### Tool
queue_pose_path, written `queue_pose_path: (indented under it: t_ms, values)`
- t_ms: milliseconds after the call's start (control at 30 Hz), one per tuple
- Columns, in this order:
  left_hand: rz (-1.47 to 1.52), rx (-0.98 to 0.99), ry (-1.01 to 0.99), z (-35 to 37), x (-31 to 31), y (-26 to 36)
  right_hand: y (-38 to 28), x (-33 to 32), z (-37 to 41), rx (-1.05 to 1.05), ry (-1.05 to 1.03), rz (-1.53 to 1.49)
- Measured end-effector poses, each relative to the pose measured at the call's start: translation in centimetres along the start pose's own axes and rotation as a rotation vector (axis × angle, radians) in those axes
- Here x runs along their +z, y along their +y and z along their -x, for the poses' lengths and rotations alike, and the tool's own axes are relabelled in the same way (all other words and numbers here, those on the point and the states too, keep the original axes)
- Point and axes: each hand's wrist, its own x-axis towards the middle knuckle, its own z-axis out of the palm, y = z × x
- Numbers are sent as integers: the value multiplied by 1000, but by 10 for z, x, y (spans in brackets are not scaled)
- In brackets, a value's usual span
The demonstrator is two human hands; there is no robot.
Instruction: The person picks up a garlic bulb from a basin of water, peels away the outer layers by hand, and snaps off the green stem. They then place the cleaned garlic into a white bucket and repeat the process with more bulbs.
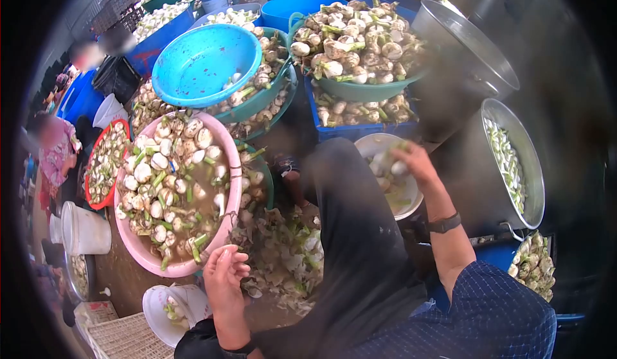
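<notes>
My right hand is over a white bucket beside my knee. Its fingers are closed on a pale garlic bulb, slightly smeared by motion; more bulbs and a green stem lie inside the bucket. My left hand is raised by the lower rim of a pink tub, fingers loosely bent and slightly apart, with nothing visible in them. Garlic bulbs with short green stems float in brownish water in that tub. Below, between the tub and my leg, is a heap of peeled skins.
A blue basin rests on garlic-filled tubs. Ahead, a green basin piled with bulbs sits on a blue crate. Metal pans stand at right, one holding peeled garlic. A white pail is at lower left; people sit farther left.
</notes>
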Motion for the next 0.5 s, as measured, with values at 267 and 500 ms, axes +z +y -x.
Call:
queue_pose_path:
  t_ms: [267, 500]
  values:
    - [-40, 69, 60, -12, 0, 41, -80, 21, 12, -322, -89, 79]
    - [-357, 325, 329, -94, -71, 54, -189, 134, 83, -480, -490, -171]
